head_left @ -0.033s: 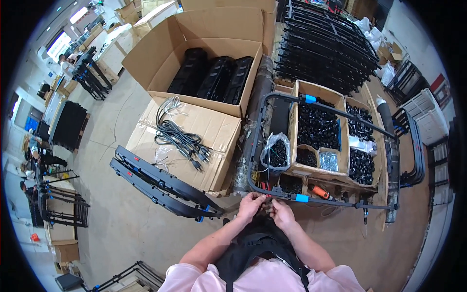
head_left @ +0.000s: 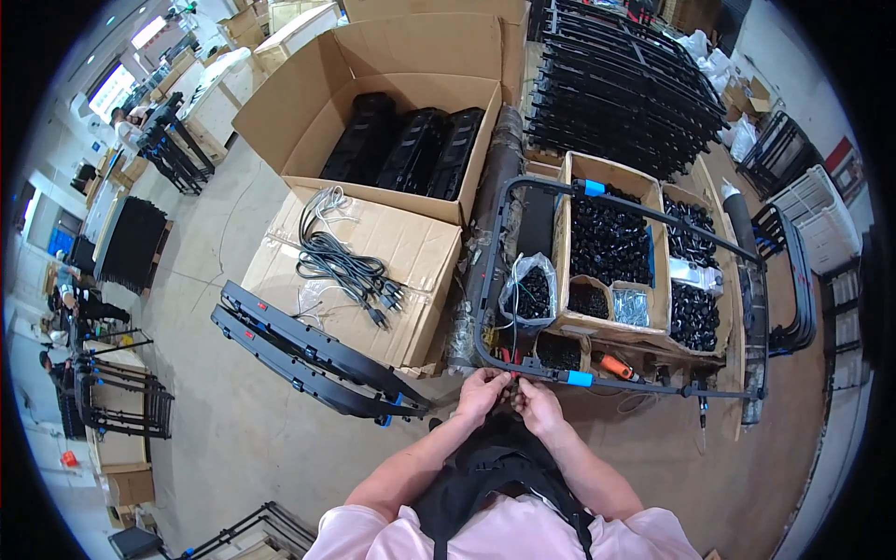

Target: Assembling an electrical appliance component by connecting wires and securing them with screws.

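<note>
My left hand (head_left: 481, 394) and my right hand (head_left: 539, 408) meet just below the near left corner of a black tubular frame (head_left: 621, 384). The fingers of both are pinched together. What lies between them is too small and too covered to make out. A pale thin wire (head_left: 514, 313) runs along the frame's left end down toward my fingertips. Just beyond my hands is a red-handled tool (head_left: 510, 357), partly hidden by the frame. Blue bands (head_left: 580, 379) wrap the tube to the right of my right hand.
Under the frame stand a cardboard bin of black parts (head_left: 607, 233), a plastic-lined bucket (head_left: 532, 294) and an orange tool (head_left: 615, 365). To the left, a carton carries coiled power cords (head_left: 345, 266); curved black panels (head_left: 308, 350) lean against it. Behind is an open box (head_left: 373, 191).
</note>
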